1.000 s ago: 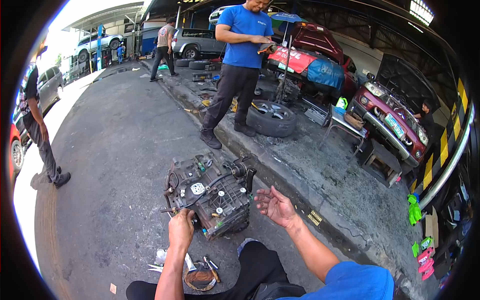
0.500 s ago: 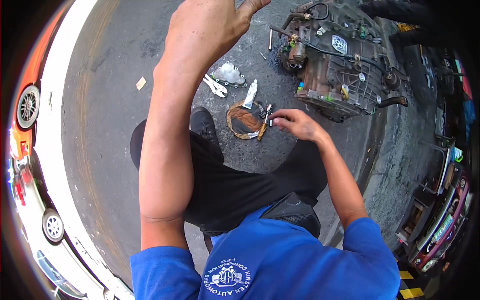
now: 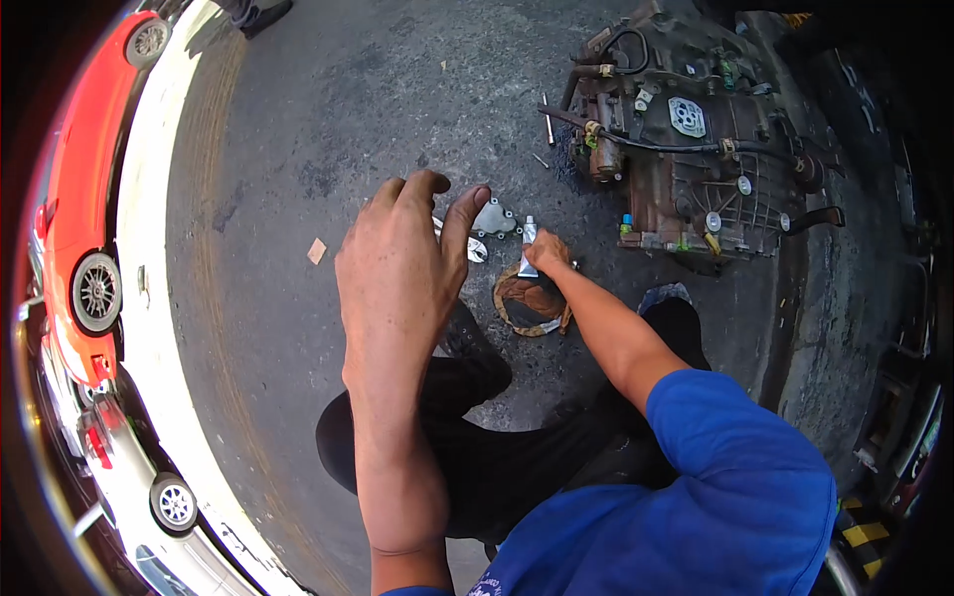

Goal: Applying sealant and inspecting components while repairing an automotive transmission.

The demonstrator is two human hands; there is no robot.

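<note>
My left hand [image 3: 402, 258] is raised in the middle of the view, fingers curled but apart, nothing visible in it. Beyond it lie a metal cover [image 3: 494, 217] and silver pliers [image 3: 475, 248], partly hidden. My right hand [image 3: 549, 249] grips a white tube [image 3: 529, 268] above a round brown item with a tan rim [image 3: 532, 293]. To the right stands a large transmission housing [image 3: 676, 179] with hoses and a small plate on top. A thin metal rod [image 3: 548, 123] lies beside it.
A red car [image 3: 84, 219] and a light-coloured car [image 3: 149, 497] line the left rim. A person's shoe [image 3: 263, 20] shows at top left. A curb [image 3: 795, 328] runs along the right. A small cardboard scrap [image 3: 317, 250] lies on the ground left of my hand.
The view has tipped down from the workshop to the ground. My left hand has left the transmission. My right hand has moved from open in the air to gripping the tube.
</note>
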